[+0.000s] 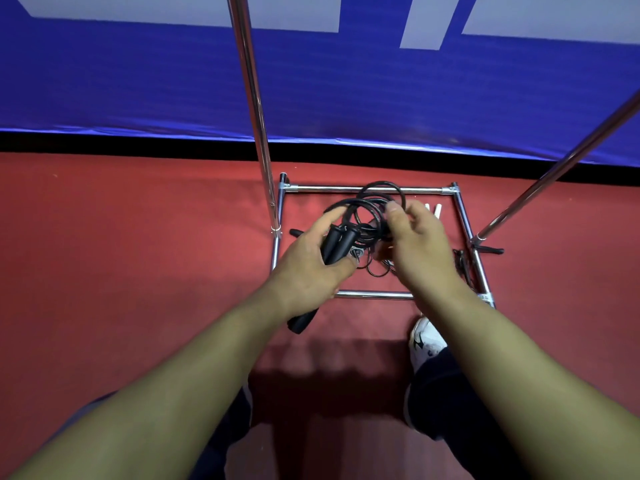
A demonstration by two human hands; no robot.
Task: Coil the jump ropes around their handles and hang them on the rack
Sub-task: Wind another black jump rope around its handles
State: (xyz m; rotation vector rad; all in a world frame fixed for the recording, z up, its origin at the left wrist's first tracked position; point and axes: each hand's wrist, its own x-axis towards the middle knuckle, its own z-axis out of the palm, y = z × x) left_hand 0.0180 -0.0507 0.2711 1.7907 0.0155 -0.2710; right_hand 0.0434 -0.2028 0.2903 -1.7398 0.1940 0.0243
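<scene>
My left hand [311,261] grips the two black handles [337,242] of a jump rope, held side by side; their lower ends stick out below my wrist. The black cord [377,190] loops up and over from the handles. My right hand [414,240] pinches that cord between thumb and fingers, just right of the handles. Both hands hover above the chrome rack's base frame [346,189]. Another black rope [462,268] lies against the frame's right bar, its handle [491,251] sticking out. More cord lies on the floor under my hands.
Two chrome uprights [254,109] [561,161] rise from the base. A blue banner [346,91] stands behind the rack on the red floor [138,237]. My white shoe [426,341] sits just in front of the frame. Something white [437,209] lies inside the frame, partly hidden.
</scene>
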